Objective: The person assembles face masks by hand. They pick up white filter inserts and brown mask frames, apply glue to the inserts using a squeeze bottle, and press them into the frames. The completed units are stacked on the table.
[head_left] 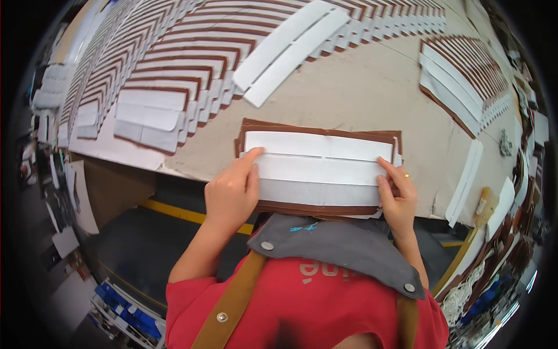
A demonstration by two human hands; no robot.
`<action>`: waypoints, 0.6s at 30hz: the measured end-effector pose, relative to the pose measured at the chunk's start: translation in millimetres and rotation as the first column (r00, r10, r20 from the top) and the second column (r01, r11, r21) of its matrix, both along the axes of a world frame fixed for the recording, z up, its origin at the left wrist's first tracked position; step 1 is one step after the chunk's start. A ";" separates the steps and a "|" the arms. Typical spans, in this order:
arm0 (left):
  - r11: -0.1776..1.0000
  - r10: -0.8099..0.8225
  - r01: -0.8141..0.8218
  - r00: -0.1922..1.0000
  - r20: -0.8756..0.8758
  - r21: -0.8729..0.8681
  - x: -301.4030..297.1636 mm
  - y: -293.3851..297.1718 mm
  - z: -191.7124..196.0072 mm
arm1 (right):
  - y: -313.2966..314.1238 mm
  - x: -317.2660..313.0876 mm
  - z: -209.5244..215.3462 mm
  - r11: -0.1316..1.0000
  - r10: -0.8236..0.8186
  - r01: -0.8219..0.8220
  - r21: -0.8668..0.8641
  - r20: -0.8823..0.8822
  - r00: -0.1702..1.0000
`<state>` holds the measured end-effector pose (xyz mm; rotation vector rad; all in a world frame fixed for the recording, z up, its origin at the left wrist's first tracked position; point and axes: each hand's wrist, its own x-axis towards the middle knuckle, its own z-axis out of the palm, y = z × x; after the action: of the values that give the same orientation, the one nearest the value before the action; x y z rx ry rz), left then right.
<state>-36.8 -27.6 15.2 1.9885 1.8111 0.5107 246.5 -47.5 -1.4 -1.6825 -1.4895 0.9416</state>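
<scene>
My left hand [231, 192] lies open, fingertips pinning the white strip [318, 170] flat on the brown stack [317, 207] at the table [360, 93] edge; my right hand [398, 195], also unclenched, presses its other end, keeping it aligned.

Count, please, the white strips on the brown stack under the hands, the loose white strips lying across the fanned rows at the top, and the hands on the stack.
White strips on the brown stack: 3
Loose white strips across the fanned rows: 2
Hands on the stack: 2, left hand and right hand
Total: 7
</scene>
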 end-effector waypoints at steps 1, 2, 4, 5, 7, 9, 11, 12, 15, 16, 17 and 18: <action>1.000 0.008 -0.008 1.000 -0.001 0.007 -0.2 0.0 -1.1 | 1.3 -1.3 1.5 1.000 0.012 -0.012 0.021 0.020 1.000; 1.000 0.000 0.000 1.000 -0.011 -0.002 1.0 0.8 -1.0 | 2.7 -0.9 2.6 0.999 0.023 -0.024 0.039 0.040 0.999; 1.000 -0.008 0.007 0.999 -0.052 -0.020 0.8 2.0 2.7 | 2.9 -0.1 -3.2 0.997 0.024 -0.025 0.068 0.012 1.000; 1.000 -0.018 0.018 0.998 -0.064 0.001 2.9 3.2 2.4 | 1.9 0.6 -3.8 0.997 0.019 -0.020 0.074 0.007 1.000; 1.000 -0.006 0.005 0.997 -0.073 -0.013 2.7 2.2 1.8 | 1.6 0.8 -2.9 0.998 0.025 -0.024 0.055 -0.012 1.000; 1.000 0.013 -0.013 0.999 -0.048 -0.006 2.0 1.7 -1.7 | 1.5 0.4 -2.0 0.997 0.031 -0.032 0.073 0.006 0.999; 1.000 0.006 -0.006 1.000 -0.023 0.017 0.9 0.6 -5.8 | 0.8 -0.6 -0.1 0.996 0.040 -0.043 0.079 0.037 0.999; 1.000 0.007 -0.006 1.000 -0.017 0.026 1.1 -0.1 -6.0 | 0.8 -0.4 1.3 0.996 0.048 -0.052 0.072 0.052 0.997; 1.000 -0.003 0.005 0.998 -0.070 0.028 2.4 2.2 -4.3 | 1.7 -4.9 3.7 0.991 0.069 -0.092 0.101 0.208 0.976; 0.999 -0.019 0.021 0.996 -0.082 0.025 2.1 3.1 -3.0 | 2.5 -5.9 4.3 0.987 0.072 -0.108 0.117 0.276 0.958; 0.999 -0.036 0.038 0.995 -0.093 0.021 1.9 4.2 -1.4 | 4.0 -4.1 6.4 0.988 0.084 -0.117 0.098 0.293 0.952; 0.999 -0.046 0.049 0.993 -0.104 0.023 1.4 5.4 -0.5 | 8.2 -0.8 8.9 0.988 0.100 -0.131 0.083 0.310 0.945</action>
<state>-35.4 -22.2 14.7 2.1054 1.8216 0.4252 245.8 -39.3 7.5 -1.7389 -1.8252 0.6704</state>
